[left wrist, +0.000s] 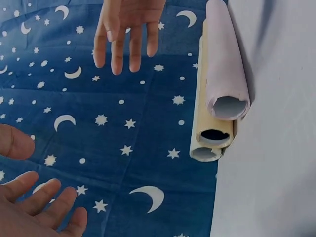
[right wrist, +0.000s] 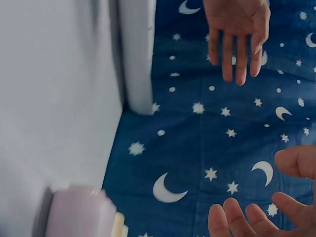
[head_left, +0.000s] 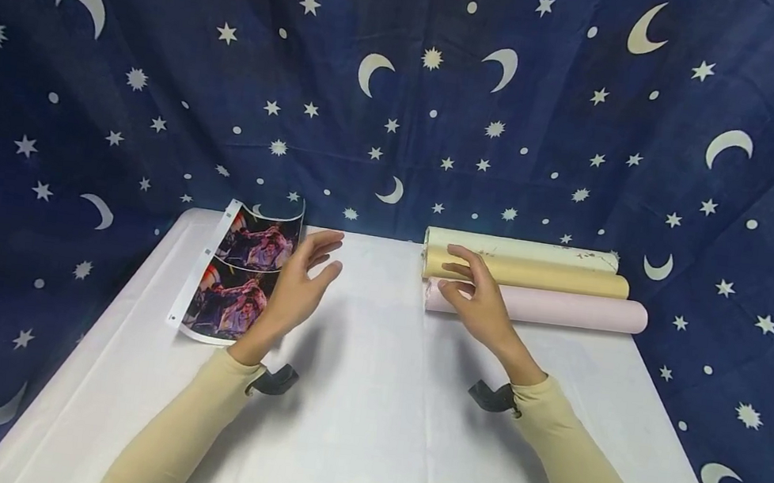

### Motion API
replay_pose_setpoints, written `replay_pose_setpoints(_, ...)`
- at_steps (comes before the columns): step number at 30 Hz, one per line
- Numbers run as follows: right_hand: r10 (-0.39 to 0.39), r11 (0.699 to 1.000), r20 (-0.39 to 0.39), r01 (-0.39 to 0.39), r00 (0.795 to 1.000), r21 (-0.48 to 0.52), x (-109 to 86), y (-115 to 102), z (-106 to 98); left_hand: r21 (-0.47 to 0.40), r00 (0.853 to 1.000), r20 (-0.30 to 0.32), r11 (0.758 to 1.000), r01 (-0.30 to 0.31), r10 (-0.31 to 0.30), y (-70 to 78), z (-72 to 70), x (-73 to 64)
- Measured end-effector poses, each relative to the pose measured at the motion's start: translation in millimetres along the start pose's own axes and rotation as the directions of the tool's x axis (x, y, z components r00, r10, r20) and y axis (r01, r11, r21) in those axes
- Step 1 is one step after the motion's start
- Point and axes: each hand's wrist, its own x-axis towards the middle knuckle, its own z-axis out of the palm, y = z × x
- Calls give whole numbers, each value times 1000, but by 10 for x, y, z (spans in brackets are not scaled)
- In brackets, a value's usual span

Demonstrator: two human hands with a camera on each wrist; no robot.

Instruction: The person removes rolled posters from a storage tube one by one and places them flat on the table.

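Crosswise, three rolls (head_left: 547,279) lie parallel, long axes left-to-right, left hand (head_left: 299,286) and right hand (head_left: 484,307) relaxed, fingers loosely extended.

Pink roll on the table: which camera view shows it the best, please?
The head view, because the pink roll shows there from end to end, partly covered by the right hand. The left wrist view shows its open end and foreshortened length; the right wrist view, only a blurred part at the bottom edge.

No legible text, tiny margin marks (head_left: 207,251) on printed sheet (head_left: 229,307), too small to read
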Motion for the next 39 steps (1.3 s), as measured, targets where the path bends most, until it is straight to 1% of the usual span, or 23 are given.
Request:
replay_pose_setpoints(2, -5, 1000, 5, 5, 1000, -27, -25, 44, -62, -8, 1000, -5, 1000, 14, -14, -121, 58, 29)
replay_pose_setpoints(4, -2, 998, 11, 3, 1000, -59, -52, 92, -122, -20, 1000, -5, 1000, 19, -19, -194, 119, 46)
replay_pose_setpoints(9, 10, 992, -12, -12, 1000, -127, -106, 209, -277, -41, 999, 24, 998, 42, -42, -290, 289, 85)
replay_pose_setpoints(11, 9, 990, -29, -13, 1000, -143, -114, 255, -339, -64, 997, 40, 995, 74, -72, -312, 366, 109)
replay_pose_setpoints(13, 9, 987, -41, -16, 999, -161, -113, 311, -398, -113, 992, 57, 987, 118, -112, -335, 451, 139)
replay_pose_setpoints(15, 12, 982, -52, -21, 999, -187, -110, 351, -449, -168, 984, 70, 971, 171, -161, -366, 545, 181)
replay_pose_setpoints(18, 28, 974, -64, -41, 998, -222, -92, 411, -508, -256, 967, 66, 933, 254, -245, -426, 699, 245)
replay_pose_setpoints(20, 45, 969, -71, -61, 996, -241, -72, 455, -543, -292, 955, 57, 910, 294, -290, -472, 793, 292)
replay_pose_setpoints(22, 63, 963, -74, -80, 995, -256, -46, 512, -576, -310, 943, 47, 893, 326, -328, -517, 871, 334)
replay_pose_setpoints(27, 98, 953, -73, -115, 992, -281, 6, 639, -645, -297, 918, 37, 873, 387, -394, -632, 1006, 435)
replay_pose_setpoints(30, 112, 950, -79, -130, 991, -286, 31, 711, -672, -302, 905, 43, 858, 416, -424, -703, 1079, 487)
replay_pose_setpoints(35, 124, 944, -97, -147, 988, -295, 75, 831, -713, -297, 890, 56, 844, 447, -452, -794, 1187, 547)
replay_pose_setpoints(39, 137, 935, -107, -164, 985, -315, 114, 905, -745, -281, 879, 64, 837, 470, -472, -850, 1263, 583)
